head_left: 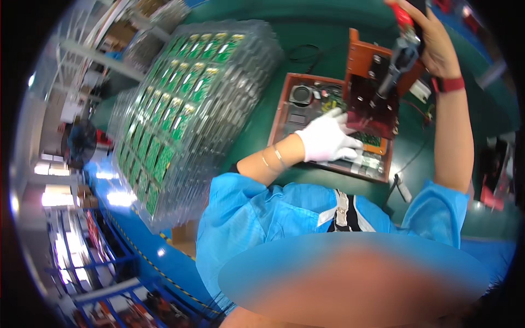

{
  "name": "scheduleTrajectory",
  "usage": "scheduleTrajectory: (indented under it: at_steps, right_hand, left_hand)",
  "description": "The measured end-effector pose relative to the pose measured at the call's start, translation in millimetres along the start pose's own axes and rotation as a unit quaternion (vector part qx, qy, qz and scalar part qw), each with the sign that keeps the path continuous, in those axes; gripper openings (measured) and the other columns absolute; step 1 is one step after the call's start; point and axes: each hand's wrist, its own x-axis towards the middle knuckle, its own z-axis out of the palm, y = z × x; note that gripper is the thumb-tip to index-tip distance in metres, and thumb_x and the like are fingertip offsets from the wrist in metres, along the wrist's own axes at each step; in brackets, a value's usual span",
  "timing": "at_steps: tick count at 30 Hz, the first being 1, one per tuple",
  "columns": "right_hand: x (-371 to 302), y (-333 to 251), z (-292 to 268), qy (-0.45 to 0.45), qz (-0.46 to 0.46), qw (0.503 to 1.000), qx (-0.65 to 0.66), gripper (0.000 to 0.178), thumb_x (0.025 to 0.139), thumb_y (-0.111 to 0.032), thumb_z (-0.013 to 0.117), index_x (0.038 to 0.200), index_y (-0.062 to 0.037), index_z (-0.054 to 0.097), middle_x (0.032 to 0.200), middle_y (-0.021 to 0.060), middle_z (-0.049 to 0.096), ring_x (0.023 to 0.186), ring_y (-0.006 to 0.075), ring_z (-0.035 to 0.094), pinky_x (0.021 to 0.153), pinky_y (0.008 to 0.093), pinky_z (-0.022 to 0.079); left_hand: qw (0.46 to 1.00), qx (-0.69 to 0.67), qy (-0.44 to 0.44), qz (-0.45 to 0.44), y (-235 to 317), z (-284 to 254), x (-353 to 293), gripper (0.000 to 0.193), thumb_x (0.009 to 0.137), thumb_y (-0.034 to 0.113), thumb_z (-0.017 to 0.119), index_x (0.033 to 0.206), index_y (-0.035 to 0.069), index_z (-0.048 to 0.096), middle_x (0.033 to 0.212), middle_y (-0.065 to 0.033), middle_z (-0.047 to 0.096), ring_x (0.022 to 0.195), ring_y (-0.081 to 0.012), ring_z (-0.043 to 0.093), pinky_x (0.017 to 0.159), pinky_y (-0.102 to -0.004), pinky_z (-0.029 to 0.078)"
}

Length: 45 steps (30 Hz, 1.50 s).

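My left hand [327, 136], in a white glove, lies over a shallow orange-framed fixture box [283, 112]. Its fingers are spread, close to a green circuit board [365, 139] in the box's right part. With bare fingers my right hand [436, 48] grips the red handle [402, 15] of a metal toggle clamp [403, 54]. That clamp is mounted on an upright orange press frame [354, 52] with a dark red transparent plate [367, 123] beneath it. The plate partly hides the board, and I cannot tell whether it touches it.
To the left stands a tall stack of clear plastic trays [232, 93] with several green circuit boards [188, 82] on top. A black cable [306, 53] lies behind the box on the green table [249, 145]. A small white object [403, 188] sits by its right front corner.
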Motion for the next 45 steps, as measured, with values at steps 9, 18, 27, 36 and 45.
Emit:
scheduleTrajectory:
  at_steps: [9,18,27,36,45]
  right_hand:
    - [2,2,0,-0.003,-0.033,0.999,0.020,0.051,0.099,-0.028,0.069,0.141,-0.0014,0.056,0.129,0.0043,0.071,0.071,0.0025,0.051,0.066,0.0156,0.043]
    - [5,2,-17,-0.002,-0.011,1.000,0.016,0.054,0.097,-0.027,0.072,0.140,0.0013,0.057,0.126,0.0054,0.072,0.076,0.0035,0.054,0.069,0.0157,0.045]
    - [1,-3,-17,0.012,-0.032,0.999,0.012,0.052,0.099,-0.027,0.070,0.140,0.0016,0.055,0.127,0.0087,0.071,0.072,0.0051,0.054,0.063,0.0170,0.046]
    - [-8,1,-9,0.019,-0.012,0.999,0.036,0.040,0.102,-0.024,0.065,0.133,-0.0014,0.057,0.128,0.0128,0.068,0.064,0.0060,0.053,0.057,0.0190,0.047]
    - [-13,-5,-9,0.044,-0.018,0.998,0.048,0.037,0.103,-0.023,0.063,0.133,-0.0017,0.056,0.128,0.0124,0.067,0.063,0.0063,0.052,0.058,0.0195,0.047]
  left_hand:
    - [0.997,0.048,-0.046,-0.039,-6,-13,-5,0.028,0.095,0.030,0.060,0.120,0.018,0.067,0.122,-0.0093,0.065,0.098,-0.0321,0.063,0.073,-0.0404,0.055]
    - [0.997,0.044,-0.010,0.062,8,-120,-52,0.030,0.092,0.016,0.059,0.121,0.018,0.066,0.118,-0.0047,0.071,0.092,-0.0266,0.067,0.076,-0.0380,0.053]
    - [0.801,0.257,0.184,-0.508,-261,-325,-208,0.031,0.090,0.013,0.053,0.115,0.014,0.070,0.106,-0.0084,0.077,0.089,-0.0353,0.071,0.079,-0.0413,0.055]
    - [0.635,0.275,0.139,-0.708,-300,-330,-299,0.031,0.095,0.018,0.056,0.121,0.023,0.072,0.120,-0.0059,0.075,0.113,-0.0305,0.069,0.096,-0.0447,0.053]
    - [0.614,0.262,0.031,-0.744,-351,-336,-262,0.038,0.095,0.019,0.054,0.129,0.025,0.071,0.131,0.0004,0.071,0.123,-0.0261,0.066,0.102,-0.0491,0.051]
